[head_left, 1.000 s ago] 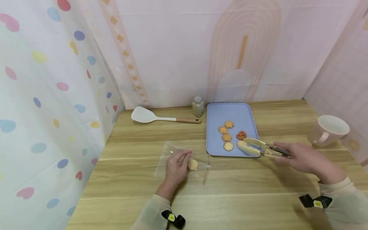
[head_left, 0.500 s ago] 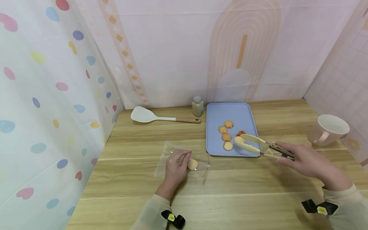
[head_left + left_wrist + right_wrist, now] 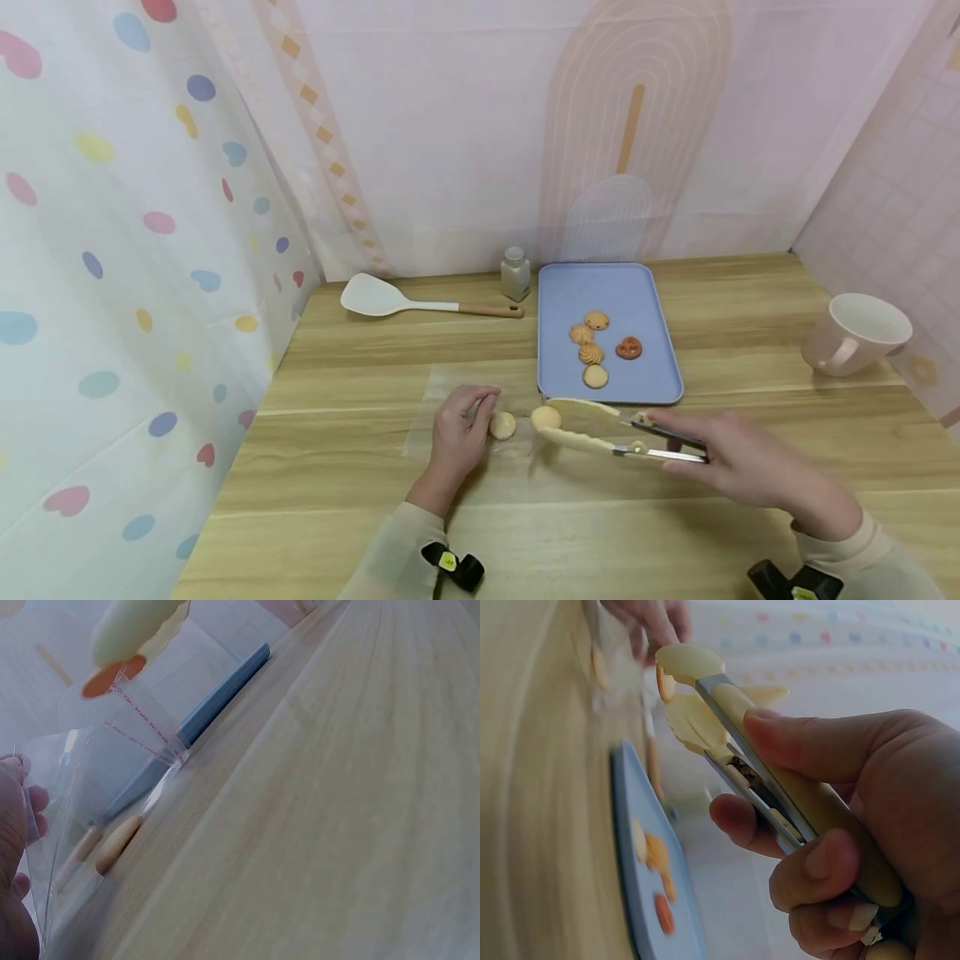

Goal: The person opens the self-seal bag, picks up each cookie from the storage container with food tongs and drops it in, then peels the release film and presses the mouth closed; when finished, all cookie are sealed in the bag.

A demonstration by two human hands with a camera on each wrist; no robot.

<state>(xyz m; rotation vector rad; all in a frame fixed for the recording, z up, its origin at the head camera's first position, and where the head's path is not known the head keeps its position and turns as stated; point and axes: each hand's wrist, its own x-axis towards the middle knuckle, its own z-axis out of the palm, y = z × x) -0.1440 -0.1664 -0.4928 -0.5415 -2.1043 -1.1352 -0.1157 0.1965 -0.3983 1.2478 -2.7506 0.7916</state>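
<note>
My left hand point(image 3: 459, 432) pinches the upper layer of a clear plastic bag point(image 3: 64, 769) that lies on the table. Inside the bag is a round pale cookie point(image 3: 502, 426), just right of the fingers. With my right hand point(image 3: 738, 457) I grip tongs point(image 3: 754, 765) that have cream tips and metal arms. Between the tips sits another round cookie point(image 3: 546, 418), raised above the table at the bag's right-hand opening. In the left wrist view the bag's lifted edge with red print point(image 3: 142, 724) overlaps this cookie.
Behind the tongs lies a blue tray point(image 3: 637, 292) with several cookies and a reddish pretzel-shaped one point(image 3: 629, 347). A white spatula point(image 3: 375, 297) with a wooden handle and a small jar point(image 3: 515, 275) stand along the back. The pink mug point(image 3: 855, 335) is far right.
My right hand has carried the tongs and a cookie from the tray leftward to the bag's opening. The left hand has stayed in place on the bag.
</note>
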